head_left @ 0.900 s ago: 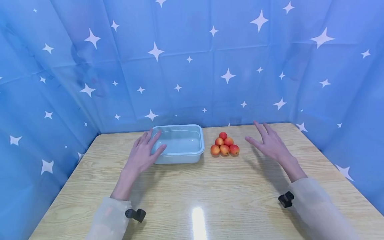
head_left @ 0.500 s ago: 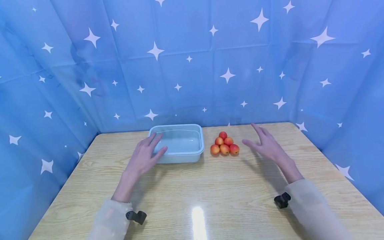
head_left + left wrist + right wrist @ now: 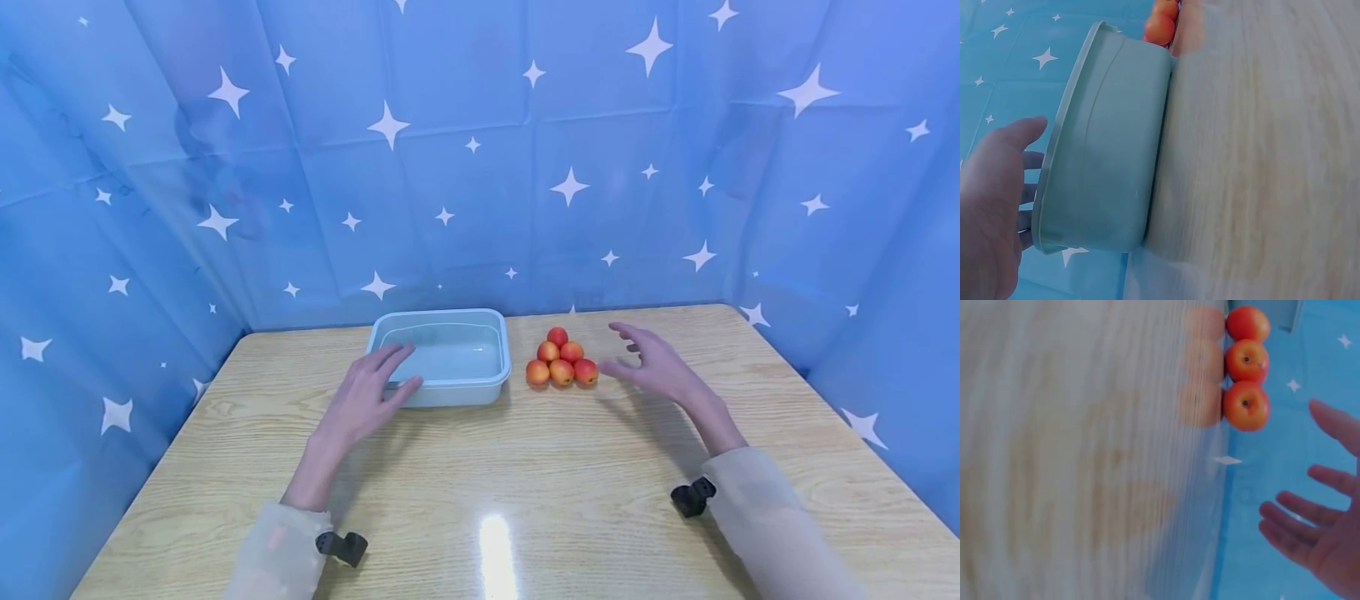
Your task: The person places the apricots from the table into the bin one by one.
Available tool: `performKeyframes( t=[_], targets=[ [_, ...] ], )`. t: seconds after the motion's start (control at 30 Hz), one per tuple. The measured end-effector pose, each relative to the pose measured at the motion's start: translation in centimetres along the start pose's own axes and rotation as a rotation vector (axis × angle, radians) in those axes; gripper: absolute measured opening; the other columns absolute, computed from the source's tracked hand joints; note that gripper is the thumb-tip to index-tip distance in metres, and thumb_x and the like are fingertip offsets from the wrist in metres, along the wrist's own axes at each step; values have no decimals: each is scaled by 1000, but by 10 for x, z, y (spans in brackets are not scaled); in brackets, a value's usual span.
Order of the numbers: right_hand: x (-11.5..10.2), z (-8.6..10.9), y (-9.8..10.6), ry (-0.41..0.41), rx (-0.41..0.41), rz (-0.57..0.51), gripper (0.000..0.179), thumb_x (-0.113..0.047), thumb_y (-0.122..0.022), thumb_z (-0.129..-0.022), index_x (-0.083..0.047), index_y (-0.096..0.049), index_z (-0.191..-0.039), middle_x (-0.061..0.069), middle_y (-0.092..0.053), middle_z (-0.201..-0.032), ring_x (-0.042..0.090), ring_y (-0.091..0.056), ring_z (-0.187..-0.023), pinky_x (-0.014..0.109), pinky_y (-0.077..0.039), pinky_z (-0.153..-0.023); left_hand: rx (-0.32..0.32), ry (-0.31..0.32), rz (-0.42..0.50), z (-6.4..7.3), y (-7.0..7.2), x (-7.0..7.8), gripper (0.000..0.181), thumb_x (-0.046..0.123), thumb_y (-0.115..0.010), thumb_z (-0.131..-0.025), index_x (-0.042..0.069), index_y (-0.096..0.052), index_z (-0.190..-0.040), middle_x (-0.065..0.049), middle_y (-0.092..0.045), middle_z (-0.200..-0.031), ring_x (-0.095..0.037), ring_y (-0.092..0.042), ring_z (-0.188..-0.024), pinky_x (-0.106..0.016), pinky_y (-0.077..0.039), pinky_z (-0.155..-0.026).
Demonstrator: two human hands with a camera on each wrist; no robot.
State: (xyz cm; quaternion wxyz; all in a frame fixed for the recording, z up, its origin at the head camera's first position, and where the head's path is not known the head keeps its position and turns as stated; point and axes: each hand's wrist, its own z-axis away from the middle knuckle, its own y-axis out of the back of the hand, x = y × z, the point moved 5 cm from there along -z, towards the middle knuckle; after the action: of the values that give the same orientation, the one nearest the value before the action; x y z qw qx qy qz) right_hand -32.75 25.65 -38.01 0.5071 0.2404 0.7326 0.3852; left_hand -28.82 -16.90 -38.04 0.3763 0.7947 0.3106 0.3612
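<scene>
A light blue plastic basin (image 3: 450, 395) stands near the back of the table, its inside bare. My left hand (image 3: 363, 398) hovers over the basin's left front corner, fingers spread and holding nothing; in the left wrist view the thumb and fingers (image 3: 1027, 131) show beside the rim. To the right of the basin, several small red-and-yellow apples (image 3: 562, 372) lie in a triangle pointing away from me. My right hand (image 3: 660, 367) hangs in the air just right of the apples, thumb near the front right one, its fingers loosely bent and holding nothing. In the right wrist view its palm (image 3: 1341, 544) faces the fruit.
A pale wood-grain table (image 3: 420, 483) carries the basin and apples, with a bright light reflection near its front. Blue curtain (image 3: 480, 183) with white stars hangs right behind the table and along both sides. A small black device (image 3: 341, 548) sits at each wrist.
My right hand has moved left toward the apples and lowered, its fingers bending more. The left hand has shifted slightly right and nearer to me over the basin's corner. Basin and apples stay in place.
</scene>
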Motion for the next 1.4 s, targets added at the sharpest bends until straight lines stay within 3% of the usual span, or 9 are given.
performKeyframes(
  t=[0.23, 0.57, 0.9, 1.1, 1.4],
  targets=[
    [-4, -7, -9, 36, -56, -15, 59, -27, -73, -94, 2, -52, -141, 29, -56, -134, 47, -61, -112, 56, -51, -92, 18, -13, 14, 3, -3, -1, 55, 41, -62, -100, 8, -55, -144, -17, -55, -144, -38, -49, -133, -59, -35, -109],
    [-6, -15, -20, 28, -159, -54, 50, -19, -74, -93, 1, -58, -136, 28, -63, -121, 40, -66, -103, 49, -56, -84, 22, -16, 20, 8, -5, -1, 50, 38, -65, -99, 8, -61, -138, -13, -62, -134, -36, -55, -126, -55, -36, -109],
    [-5, -19, -28, 29, -231, -58, 45, -16, -74, -93, 1, -61, -132, 20, -68, -109, 35, -68, -96, 43, -57, -77, 65, -13, 85, 8, -4, -2, 34, 31, -71, -96, 8, -69, -121, -7, -67, -104, -28, -61, -100, -51, -43, -97],
    [-4, -19, -30, 26, -223, -72, 42, -14, -76, -91, 0, -62, -129, 19, -67, -105, 31, -67, -90, 37, -56, -67, 69, -17, 123, 8, -4, -3, 28, 29, -72, -95, 7, -71, -113, -7, -68, -102, -26, -61, -98, -51, -41, -98],
    [0, -20, -31, -15, -222, -52, 39, -14, -76, -91, -3, -64, -127, 15, -69, -101, 28, -66, -90, 38, -54, -72, 84, -37, 190, 6, -6, -5, 11, 24, -73, -95, 13, -71, -99, 1, -68, -99, -22, -62, -98, -49, -38, -101]
  ],
)
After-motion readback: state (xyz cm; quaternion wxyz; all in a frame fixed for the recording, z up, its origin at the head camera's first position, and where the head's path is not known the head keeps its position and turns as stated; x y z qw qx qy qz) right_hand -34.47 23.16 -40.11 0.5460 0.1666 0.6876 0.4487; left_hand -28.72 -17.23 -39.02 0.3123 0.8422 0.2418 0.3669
